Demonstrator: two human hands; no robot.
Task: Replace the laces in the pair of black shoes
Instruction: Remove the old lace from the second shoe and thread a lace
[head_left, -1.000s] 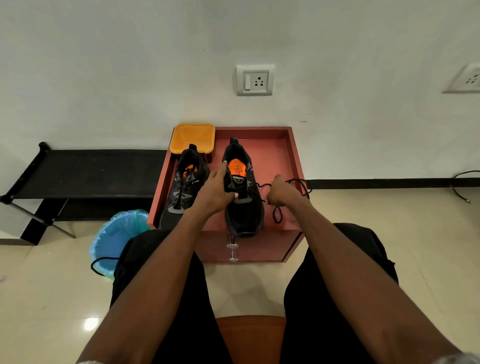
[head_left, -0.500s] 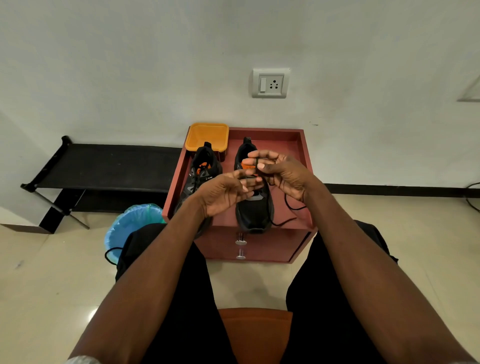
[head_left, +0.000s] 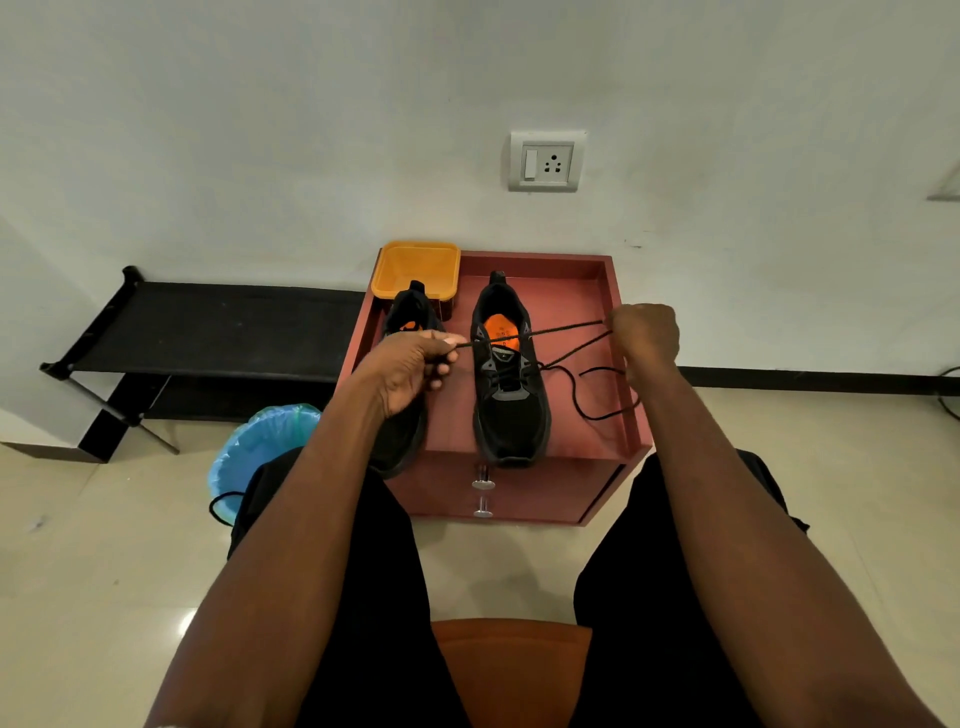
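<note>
Black shoelace (head_left: 550, 332), frame centre: pinched taut between left hand (head_left: 410, 371) and fisted right hand (head_left: 647, 335) above right-hand shoe (head_left: 511, 384); best kept tensioned, ends evened, before threading.

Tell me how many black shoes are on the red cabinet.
2. One shoe stands mid-cabinet under the stretched lace; the other shoe sits left of it, partly hidden behind the left hand.
</note>
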